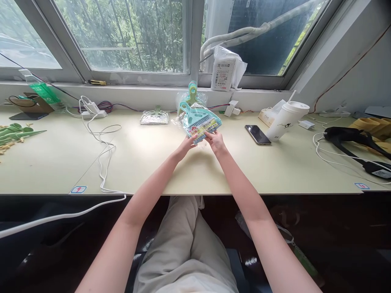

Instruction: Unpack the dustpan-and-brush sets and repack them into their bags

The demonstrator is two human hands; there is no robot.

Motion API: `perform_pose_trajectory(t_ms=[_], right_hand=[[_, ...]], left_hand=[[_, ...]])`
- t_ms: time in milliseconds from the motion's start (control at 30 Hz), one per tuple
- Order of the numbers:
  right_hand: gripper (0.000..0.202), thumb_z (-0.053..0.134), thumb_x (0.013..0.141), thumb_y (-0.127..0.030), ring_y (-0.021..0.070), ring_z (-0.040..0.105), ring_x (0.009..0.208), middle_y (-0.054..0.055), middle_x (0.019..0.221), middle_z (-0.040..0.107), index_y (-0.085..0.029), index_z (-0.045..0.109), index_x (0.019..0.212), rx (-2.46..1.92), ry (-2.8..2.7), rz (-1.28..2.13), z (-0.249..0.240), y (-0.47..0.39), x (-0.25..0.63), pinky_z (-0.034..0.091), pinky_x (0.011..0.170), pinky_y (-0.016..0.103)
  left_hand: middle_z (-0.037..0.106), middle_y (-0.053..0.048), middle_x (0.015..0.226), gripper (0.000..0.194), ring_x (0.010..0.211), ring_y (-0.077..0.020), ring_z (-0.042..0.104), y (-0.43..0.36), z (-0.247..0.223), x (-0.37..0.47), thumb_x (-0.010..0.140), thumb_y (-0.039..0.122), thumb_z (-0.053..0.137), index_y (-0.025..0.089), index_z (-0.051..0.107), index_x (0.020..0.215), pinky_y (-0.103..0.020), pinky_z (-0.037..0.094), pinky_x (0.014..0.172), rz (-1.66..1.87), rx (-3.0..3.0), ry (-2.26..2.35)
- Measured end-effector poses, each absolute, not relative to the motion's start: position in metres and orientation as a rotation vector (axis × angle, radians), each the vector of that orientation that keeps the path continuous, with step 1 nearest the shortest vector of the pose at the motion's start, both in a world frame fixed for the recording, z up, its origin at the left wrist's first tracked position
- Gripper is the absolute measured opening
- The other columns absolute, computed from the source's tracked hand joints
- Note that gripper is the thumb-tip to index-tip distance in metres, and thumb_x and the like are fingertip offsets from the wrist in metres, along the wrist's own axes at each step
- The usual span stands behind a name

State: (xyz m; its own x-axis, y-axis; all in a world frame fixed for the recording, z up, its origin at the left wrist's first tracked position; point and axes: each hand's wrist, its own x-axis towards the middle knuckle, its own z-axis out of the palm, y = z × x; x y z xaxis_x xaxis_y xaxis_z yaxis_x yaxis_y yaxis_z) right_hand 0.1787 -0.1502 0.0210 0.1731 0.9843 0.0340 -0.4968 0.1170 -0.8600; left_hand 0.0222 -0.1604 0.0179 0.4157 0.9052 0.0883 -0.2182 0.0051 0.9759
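Observation:
Between my hands is a teal mini dustpan and brush set [198,117] in clear plastic wrap, tilted above the table, with a colourful label across its front. My left hand [186,146] grips its lower left corner. The lower right edge is pinched by my right hand [214,140], thumb on the front. Right behind it, more green-handled wrapped sets [192,94] lean near the wall, partly hidden. Farther left lies another wrapped set [155,116], flat on the table.
The pale table [183,179] runs along a window. To the right are a phone [258,134], a white cup [287,120] and black straps [351,142]. White cables [105,158], a green-labelled bottle [45,92] and green plastic pieces [15,132] occupy the left. A white packet [226,71] sits on the sill.

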Motion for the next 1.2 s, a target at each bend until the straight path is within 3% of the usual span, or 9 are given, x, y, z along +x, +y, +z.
perform_pose_trajectory(t_ms=[133, 233, 467, 567, 700, 1100, 1200], right_hand=[[0.032, 0.073, 0.068, -0.006, 0.0196, 0.072, 0.098, 0.003, 0.093, 0.074, -0.019, 0.059, 0.093, -0.843, -0.787, 1.278, 0.02, -0.15, 0.175, 0.058, 0.099, 0.036], [0.033, 0.075, 0.067, -0.009, 0.0208, 0.072, 0.1, 0.003, 0.094, 0.074, -0.02, 0.059, 0.093, -0.867, -0.808, 1.23, 0.02, -0.149, 0.176, 0.058, 0.098, 0.038], [0.033, 0.077, 0.068, -0.013, 0.0212, 0.07, 0.106, 0.004, 0.097, 0.073, -0.021, 0.057, 0.093, -0.862, -0.828, 1.134, 0.025, -0.149, 0.185, 0.058, 0.098, 0.038], [0.033, 0.076, 0.068, -0.01, 0.0204, 0.071, 0.101, 0.002, 0.092, 0.073, -0.022, 0.057, 0.093, -0.863, -0.821, 1.161, 0.027, -0.151, 0.181, 0.058, 0.097, 0.038], [0.033, 0.075, 0.069, -0.01, 0.0191, 0.072, 0.096, 0.001, 0.092, 0.073, -0.022, 0.058, 0.095, -0.891, -0.84, 1.217, 0.026, -0.153, 0.177, 0.059, 0.096, 0.038], [0.014, 0.067, 0.078, -0.013, 0.0156, 0.073, 0.073, 0.001, 0.085, 0.074, -0.02, 0.061, 0.089, -1.081, -0.903, 1.35, 0.029, -0.151, 0.193, 0.062, 0.086, 0.037], [0.008, 0.059, 0.082, -0.015, 0.0161, 0.073, 0.069, 0.003, 0.084, 0.074, -0.019, 0.062, 0.089, -1.218, -0.912, 1.181, 0.028, -0.15, 0.199, 0.062, 0.08, 0.036]], left_hand=[[0.059, -0.009, 0.136, 0.055, 0.127, -0.0268, 0.054, -0.154, 0.014, 0.022, 0.079, 0.042, 0.065, 0.021, 0.052, 0.129, -0.039, 0.044, 0.102, 1.24, 1.167, 0.742], [0.059, -0.01, 0.135, 0.058, 0.121, -0.0264, 0.059, -0.154, 0.011, 0.022, 0.079, 0.04, 0.066, 0.021, 0.05, 0.131, -0.04, 0.046, 0.1, 1.208, 1.218, 0.736], [0.05, -0.013, 0.146, 0.067, 0.081, -0.022, 0.072, -0.165, 0.021, 0.021, 0.086, 0.062, 0.053, 0.027, 0.042, 0.142, -0.044, 0.052, 0.089, 0.842, 1.323, 0.668], [0.058, -0.011, 0.138, 0.061, 0.092, -0.0239, 0.071, -0.162, 0.022, 0.018, 0.087, 0.061, 0.049, 0.024, 0.049, 0.135, -0.042, 0.051, 0.092, 0.987, 1.286, 0.789], [0.062, -0.009, 0.131, 0.049, 0.121, -0.0254, 0.058, -0.155, 0.017, 0.017, 0.082, 0.044, 0.063, 0.021, 0.053, 0.124, -0.038, 0.047, 0.099, 1.242, 1.253, 0.827], [0.067, -0.006, 0.113, 0.049, 0.106, -0.024, 0.064, -0.15, 0.016, 0.013, 0.076, 0.036, 0.063, 0.023, 0.051, 0.121, -0.037, 0.057, 0.081, 1.251, 1.181, 0.9], [0.068, -0.007, 0.105, 0.047, 0.098, -0.0243, 0.067, -0.141, 0.017, 0.001, 0.075, 0.036, 0.061, 0.02, 0.054, 0.118, -0.038, 0.058, 0.079, 1.283, 1.062, 0.907]])
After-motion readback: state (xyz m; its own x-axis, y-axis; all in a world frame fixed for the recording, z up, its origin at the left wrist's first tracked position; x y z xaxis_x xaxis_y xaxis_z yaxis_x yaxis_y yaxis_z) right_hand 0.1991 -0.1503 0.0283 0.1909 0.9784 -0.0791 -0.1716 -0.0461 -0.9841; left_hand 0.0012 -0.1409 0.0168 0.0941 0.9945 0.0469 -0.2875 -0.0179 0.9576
